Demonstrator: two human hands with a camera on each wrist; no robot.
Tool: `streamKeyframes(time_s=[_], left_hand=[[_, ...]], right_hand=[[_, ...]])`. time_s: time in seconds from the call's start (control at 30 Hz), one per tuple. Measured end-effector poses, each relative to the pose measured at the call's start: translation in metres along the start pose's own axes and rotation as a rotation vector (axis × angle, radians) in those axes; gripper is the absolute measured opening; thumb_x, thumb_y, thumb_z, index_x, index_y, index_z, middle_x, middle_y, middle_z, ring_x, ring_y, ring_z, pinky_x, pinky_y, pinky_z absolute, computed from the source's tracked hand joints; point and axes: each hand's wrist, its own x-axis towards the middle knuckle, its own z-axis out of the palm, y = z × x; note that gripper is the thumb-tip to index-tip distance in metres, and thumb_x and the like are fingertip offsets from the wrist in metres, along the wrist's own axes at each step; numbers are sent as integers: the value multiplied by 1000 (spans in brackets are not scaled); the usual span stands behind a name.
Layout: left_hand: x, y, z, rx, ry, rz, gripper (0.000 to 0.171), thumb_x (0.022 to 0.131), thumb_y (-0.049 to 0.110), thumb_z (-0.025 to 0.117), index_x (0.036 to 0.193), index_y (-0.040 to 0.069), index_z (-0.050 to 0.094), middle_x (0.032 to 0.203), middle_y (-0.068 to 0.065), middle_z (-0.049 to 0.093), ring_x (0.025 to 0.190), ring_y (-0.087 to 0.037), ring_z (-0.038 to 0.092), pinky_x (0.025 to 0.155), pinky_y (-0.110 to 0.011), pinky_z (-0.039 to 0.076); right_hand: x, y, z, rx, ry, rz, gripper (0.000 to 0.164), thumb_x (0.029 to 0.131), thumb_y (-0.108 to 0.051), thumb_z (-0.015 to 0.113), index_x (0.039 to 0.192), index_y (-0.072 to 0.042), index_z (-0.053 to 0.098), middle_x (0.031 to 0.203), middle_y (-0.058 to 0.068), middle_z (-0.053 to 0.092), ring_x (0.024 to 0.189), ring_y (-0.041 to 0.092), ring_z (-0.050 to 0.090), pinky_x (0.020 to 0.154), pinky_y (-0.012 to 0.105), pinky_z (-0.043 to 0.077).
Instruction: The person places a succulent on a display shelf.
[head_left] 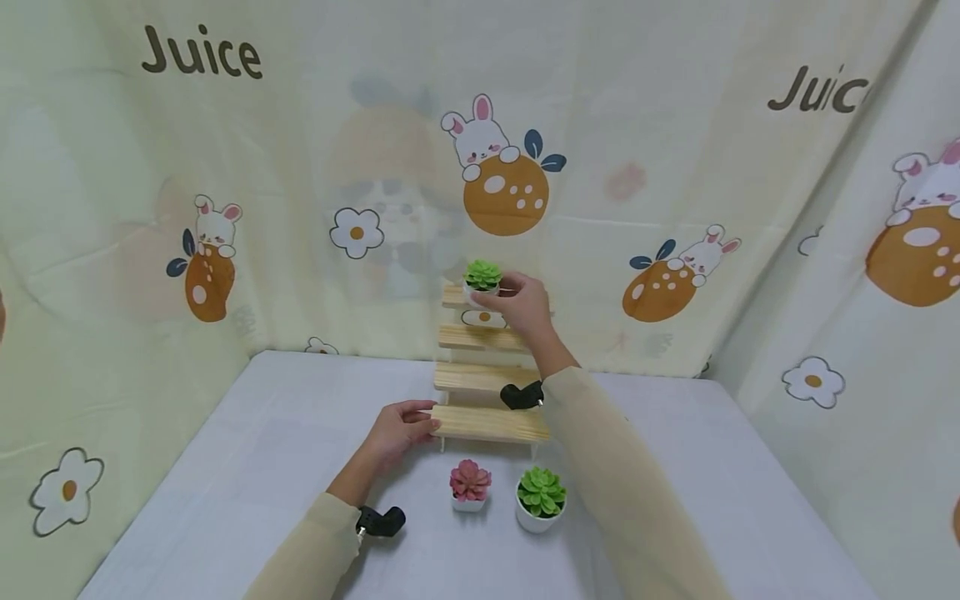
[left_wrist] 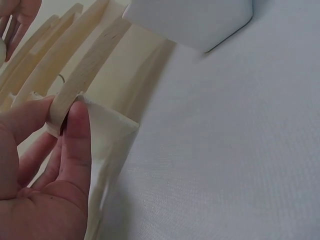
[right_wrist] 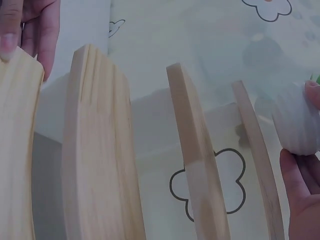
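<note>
Behind the four-tiered pale wooden shelf point(head_left: 491, 423) hangs a cream cloth point(head_left: 285, 150) printed with rabbits, oranges and flowers, its bottom meeting the far edge of a broad white-covered table point(head_left: 262, 450). That table spreads widely to the shelf's left and right, its side edges well apart from the boards. Right of the shelf, a long beige sleeve point(head_left: 622, 467) reaches up past the lower boards and hides their right ends. Left of it, the left hand point(head_left: 397, 433) pinches the lowest board's left end between thumb and fingers. At shelf-top height, the right hand point(head_left: 521, 300) is narrowed round a small white pot with a green succulent point(head_left: 482, 277); whether that pot touches the top board cannot be told. Before the shelf's right end stands a larger round white pot with a green succulent point(head_left: 542, 496); before its middle, a small white pot with a dusty-red succulent point(head_left: 470, 487).
</note>
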Motion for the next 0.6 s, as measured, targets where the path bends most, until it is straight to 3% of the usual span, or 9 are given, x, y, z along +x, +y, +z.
streamKeyframes(time_s=[0.3, 0.6], left_hand=[[2, -2, 1, 8, 19, -11, 40, 93, -5, 69, 132, -8, 62, 112, -23, 72, 90, -20, 73, 83, -39, 66], [3, -3, 1, -5, 20, -21, 39, 94, -3, 69, 132, -7, 62, 112, -22, 72, 89, -19, 72, 81, -36, 66]], right_hand=[[13, 1, 15, -42, 45, 30, 42, 82, -31, 88, 116, -10, 76, 109, 10, 75, 97, 21, 68, 84, 34, 60], [19, 1, 20, -110, 80, 62, 44, 81, -37, 88, 113, -9, 76, 109, 9, 74, 101, 25, 66, 90, 43, 59]])
